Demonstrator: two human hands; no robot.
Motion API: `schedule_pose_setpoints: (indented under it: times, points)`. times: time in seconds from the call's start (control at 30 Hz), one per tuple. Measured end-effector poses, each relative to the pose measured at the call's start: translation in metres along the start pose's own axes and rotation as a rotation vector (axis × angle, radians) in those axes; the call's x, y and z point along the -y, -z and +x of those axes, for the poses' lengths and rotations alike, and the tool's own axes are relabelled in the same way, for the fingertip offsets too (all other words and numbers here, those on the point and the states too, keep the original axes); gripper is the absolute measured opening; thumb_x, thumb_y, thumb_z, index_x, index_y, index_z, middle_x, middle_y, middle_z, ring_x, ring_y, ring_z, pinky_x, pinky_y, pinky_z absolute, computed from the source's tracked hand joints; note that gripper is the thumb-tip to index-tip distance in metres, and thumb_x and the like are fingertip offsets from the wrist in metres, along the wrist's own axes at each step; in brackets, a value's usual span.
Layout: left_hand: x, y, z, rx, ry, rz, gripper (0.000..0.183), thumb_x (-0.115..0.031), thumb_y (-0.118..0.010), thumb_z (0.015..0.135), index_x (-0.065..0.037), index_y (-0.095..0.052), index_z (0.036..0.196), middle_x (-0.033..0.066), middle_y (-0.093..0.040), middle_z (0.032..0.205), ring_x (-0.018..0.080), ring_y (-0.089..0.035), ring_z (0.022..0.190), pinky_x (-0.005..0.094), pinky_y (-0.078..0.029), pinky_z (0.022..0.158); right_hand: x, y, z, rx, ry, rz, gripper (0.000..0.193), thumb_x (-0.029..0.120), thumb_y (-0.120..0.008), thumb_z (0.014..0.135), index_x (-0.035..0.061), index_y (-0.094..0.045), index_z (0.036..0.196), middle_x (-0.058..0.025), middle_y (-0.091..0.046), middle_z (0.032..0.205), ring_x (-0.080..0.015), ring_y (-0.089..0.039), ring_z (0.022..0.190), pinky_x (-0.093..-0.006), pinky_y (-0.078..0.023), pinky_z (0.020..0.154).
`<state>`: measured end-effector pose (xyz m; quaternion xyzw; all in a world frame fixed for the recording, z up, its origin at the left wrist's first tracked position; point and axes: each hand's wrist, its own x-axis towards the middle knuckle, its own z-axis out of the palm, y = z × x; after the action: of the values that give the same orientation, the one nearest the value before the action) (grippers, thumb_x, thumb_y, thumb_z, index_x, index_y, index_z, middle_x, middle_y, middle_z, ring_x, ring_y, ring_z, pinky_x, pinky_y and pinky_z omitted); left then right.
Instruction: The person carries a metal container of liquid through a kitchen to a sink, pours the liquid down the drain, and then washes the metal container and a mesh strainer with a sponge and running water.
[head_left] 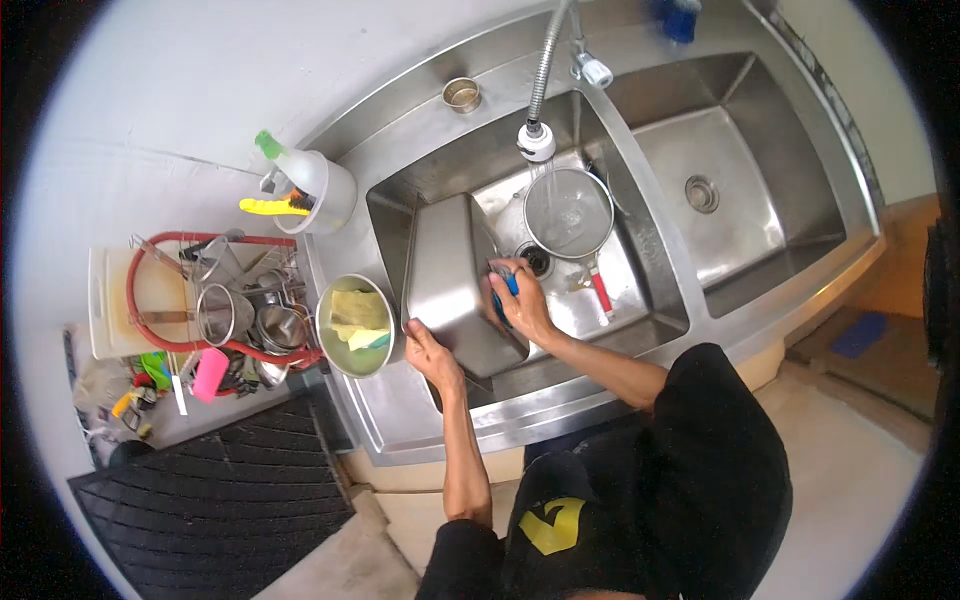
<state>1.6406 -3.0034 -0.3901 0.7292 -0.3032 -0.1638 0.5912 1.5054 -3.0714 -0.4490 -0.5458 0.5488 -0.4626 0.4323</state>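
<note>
A deep rectangular steel pan [443, 262] is tipped on its side in the left sink basin [655, 295], its outer wall facing up. My left hand [435, 360] grips the pan's near left edge, thumb on the metal. A blue scrubber [511, 284] is clasped in my right hand [527, 308] against the pan's right side; my fingers partly cover it. Beyond that hand, water falls from the spray faucet [536, 143] into a round mesh strainer [568, 212]. A red-handled utensil [601, 291] lies on the basin floor.
Left of the pan stands a pale green bowl [326, 325] holding yellow cloths or sponges. A white bucket [337, 200] with a spray bottle sits behind it. Farther left is a crowded dish rack [150, 245]. A divider separates the right basin [690, 150]; a small metal cup [461, 94] rests on the back ledge.
</note>
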Motion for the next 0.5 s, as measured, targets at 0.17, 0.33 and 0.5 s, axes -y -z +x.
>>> schedule_pose_setpoints:
  times: [0.17,0.33,0.5]
  points:
    - [-0.028,-0.037,-0.014,0.053,0.091,-0.126,0.044,-0.030,-0.042,0.099,0.000,-0.045,0.068,-0.0026,-0.038,0.061,0.0088,-0.032,0.060,0.0289,-0.029,0.052,-0.045,0.024,0.105,0.021,0.038,-0.233,0.033,0.031,-0.057,0.087,0.0008,-0.064,0.097,-0.0210,-0.064,0.092,-0.0361,-0.061,0.089,-0.0399,-0.046,0.080]
    - [0.006,-0.015,-0.003,0.114,-0.018,-0.136,0.030,-0.017,-0.049,0.095,0.001,-0.050,0.071,-0.0029,-0.037,0.058,0.0073,-0.033,0.057,0.0268,-0.029,0.049,0.086,-0.026,0.104,0.212,0.160,-0.113,0.034,0.029,-0.061,0.083,-0.0001,-0.063,0.101,-0.0212,-0.063,0.097,-0.0349,-0.059,0.095,-0.0402,-0.046,0.083]
    - [0.027,-0.051,-0.017,0.259,-0.028,-0.294,0.018,-0.016,-0.055,0.089,0.003,-0.058,0.089,0.0053,-0.053,0.067,0.0157,-0.051,0.064,0.0293,-0.040,0.058,0.148,-0.125,0.081,0.792,0.644,-0.401,0.035,0.028,-0.063,0.081,0.0025,-0.063,0.105,-0.0197,-0.062,0.103,-0.0345,-0.057,0.099,-0.0408,-0.043,0.090]
